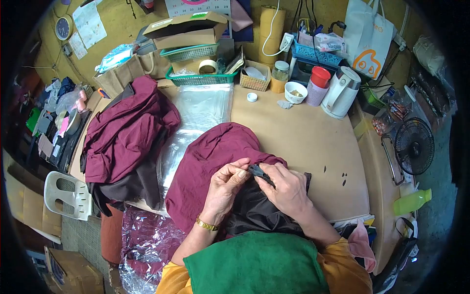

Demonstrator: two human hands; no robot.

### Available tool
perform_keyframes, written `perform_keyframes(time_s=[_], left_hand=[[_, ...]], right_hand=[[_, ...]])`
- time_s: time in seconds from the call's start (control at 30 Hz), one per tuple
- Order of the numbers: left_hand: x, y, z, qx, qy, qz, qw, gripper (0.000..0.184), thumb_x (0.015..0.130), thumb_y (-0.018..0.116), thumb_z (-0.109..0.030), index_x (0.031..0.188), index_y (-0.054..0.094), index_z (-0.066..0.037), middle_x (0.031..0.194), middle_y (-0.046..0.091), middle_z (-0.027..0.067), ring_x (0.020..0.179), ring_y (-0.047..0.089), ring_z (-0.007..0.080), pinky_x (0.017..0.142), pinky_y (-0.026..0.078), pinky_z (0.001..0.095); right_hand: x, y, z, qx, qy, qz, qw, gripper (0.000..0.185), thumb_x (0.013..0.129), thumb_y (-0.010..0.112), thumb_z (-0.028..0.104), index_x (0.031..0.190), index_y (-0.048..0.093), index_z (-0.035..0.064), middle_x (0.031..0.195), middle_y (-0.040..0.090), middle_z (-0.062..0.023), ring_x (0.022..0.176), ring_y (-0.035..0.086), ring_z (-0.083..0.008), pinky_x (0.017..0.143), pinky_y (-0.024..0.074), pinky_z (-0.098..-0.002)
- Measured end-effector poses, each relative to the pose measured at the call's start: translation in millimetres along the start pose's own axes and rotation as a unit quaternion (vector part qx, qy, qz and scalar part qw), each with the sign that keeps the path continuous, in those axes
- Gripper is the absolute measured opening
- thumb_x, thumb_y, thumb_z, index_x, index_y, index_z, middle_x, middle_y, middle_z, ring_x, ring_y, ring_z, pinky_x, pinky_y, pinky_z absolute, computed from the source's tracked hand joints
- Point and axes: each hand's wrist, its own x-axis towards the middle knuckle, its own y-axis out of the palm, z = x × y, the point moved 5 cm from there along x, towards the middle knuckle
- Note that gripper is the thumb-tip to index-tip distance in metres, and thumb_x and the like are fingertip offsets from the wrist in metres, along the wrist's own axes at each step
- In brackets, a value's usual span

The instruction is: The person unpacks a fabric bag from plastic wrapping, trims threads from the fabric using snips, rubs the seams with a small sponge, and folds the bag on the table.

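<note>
A maroon garment (215,147) with a shiny black lining (262,208) lies bunched on the table in front of me. Over its near right part, my right hand (285,188) grips a small, narrow black piece (256,171) between thumb and fingers. Whether that piece is a tool or part of the garment cannot be made out. My left hand (227,183), with a gold watch at the wrist, is closed in a pinch at the left end of the black piece. What lies between those fingertips is too small to name.
Another maroon and black garment pile (129,132) lies at left, beside clear plastic bags (203,105). Along the back stand a green basket (178,80), a jar (280,76), a white bowl (295,93), a red-lidded cup (318,88) and a kettle (341,93). Several dark scraps (344,179) lie right.
</note>
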Motion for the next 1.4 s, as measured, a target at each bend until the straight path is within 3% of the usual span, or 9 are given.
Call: perform_keyframes(time_s=[0.57,0.67,0.73,0.77,0.87,1.0,1.1,1.23,1.4], left_hand=[[-4.4,5.1,-1.9,0.008,0.033,-0.010,0.999,0.004,0.091,0.067,-0.008,0.091,0.066,-0.004,0.125,0.060,0.0113,0.106,0.060,0.0147,0.096,0.049,0.0289],[-8.8,-4.0,-21.2,-0.082,0.011,-0.093,0.992,0.025,0.099,0.059,-0.024,0.079,0.060,-0.009,0.078,0.066,0.0016,0.062,0.060,0.0080,0.063,0.055,0.0221],[-6.8,-23.4,-42.3,-0.377,0.068,0.124,0.915,0.037,0.102,0.051,-0.031,0.071,0.045,-0.013,0.060,0.043,-0.0066,0.044,0.030,0.0051,0.035,0.026,0.0203],[-7.9,-39.8,-55.1,-0.387,0.088,0.093,0.913,0.031,0.101,0.053,-0.029,0.076,0.049,-0.011,0.063,0.052,-0.0030,0.047,0.045,0.0055,0.047,0.045,0.0192],[-20.0,-12.6,-85.9,-0.305,0.080,-0.131,0.940,0.016,0.098,0.059,-0.022,0.093,0.062,-0.008,0.072,0.059,-0.0006,0.072,0.067,0.0171,0.081,0.057,0.0279],[-6.7,-27.3,-52.4,0.130,0.073,0.103,0.984,0.033,0.087,0.071,-0.011,0.119,0.062,-0.003,0.091,0.066,0.0048,0.116,0.060,0.0257,0.104,0.045,0.0430],[2.2,18.8,-36.5,0.593,0.192,0.060,0.780,0.045,0.083,0.070,-0.003,0.127,0.058,-0.001,0.106,0.066,0.0119,0.111,0.061,0.0278,0.100,0.045,0.0372],[-10.4,55.3,11.2,0.737,0.217,0.206,0.606,0.061,0.086,0.070,-0.030,0.138,0.050,-0.006,0.149,0.042,0.0168,0.140,0.036,0.0367,0.111,0.027,0.0587],[-45.4,40.9,74.2,0.747,0.059,0.441,0.495,0.063,0.091,0.060,-0.040,0.144,0.045,-0.009,0.156,0.032,0.0108,0.149,0.011,0.0380,0.115,0.012,0.0648]], right_hand=[[-4.1,9.8,-18.1,0.069,0.040,-0.070,0.994,0.025,0.081,0.076,0.019,0.098,0.065,0.0057,0.073,0.062,-0.0078,0.057,0.061,-0.0265,0.055,0.0492,-0.0344],[-7.1,11.7,-45.6,0.148,0.155,-0.068,0.974,0.025,0.089,0.069,0.020,0.104,0.061,0.0028,0.083,0.064,-0.0149,0.068,0.064,-0.0329,0.064,0.0511,-0.0392],[-8.7,5.3,-62.0,0.134,0.261,-0.046,0.955,0.024,0.097,0.058,0.020,0.110,0.055,0.0002,0.099,0.062,-0.0219,0.088,0.064,-0.0371,0.079,0.0498,-0.0444],[-9.4,4.4,-69.9,0.132,0.263,-0.047,0.954,0.024,0.097,0.058,0.020,0.110,0.055,0.0002,0.099,0.062,-0.0219,0.088,0.064,-0.0371,0.079,0.0498,-0.0444],[-9.1,7.2,-102.7,0.101,0.257,-0.032,0.961,0.033,0.096,0.060,0.028,0.109,0.057,-0.0016,0.103,0.064,-0.0190,0.095,0.064,-0.0337,0.085,0.0484,-0.0433],[-18.0,59.0,-171.7,0.177,0.379,0.099,0.903,0.045,0.089,0.069,0.035,0.111,0.065,-0.0043,0.101,0.069,-0.0225,0.093,0.066,-0.0280,0.088,0.0487,-0.0390],[-13.2,79.7,-163.9,0.225,0.363,0.232,0.874,0.043,0.087,0.072,0.034,0.104,0.068,-0.0059,0.089,0.071,-0.0180,0.082,0.065,-0.0204,0.081,0.0494,-0.0356],[-9.5,93.0,-157.7,0.327,0.343,0.128,0.871,0.025,0.087,0.074,0.023,0.085,0.067,-0.0013,0.075,0.064,-0.0008,0.072,0.056,-0.0090,0.068,0.0461,-0.0272],[-2.6,89.2,-153.2,0.364,0.327,0.056,0.871,0.017,0.090,0.068,0.012,0.083,0.062,-0.0025,0.079,0.066,-0.0023,0.078,0.062,-0.0094,0.073,0.0507,-0.0263]])
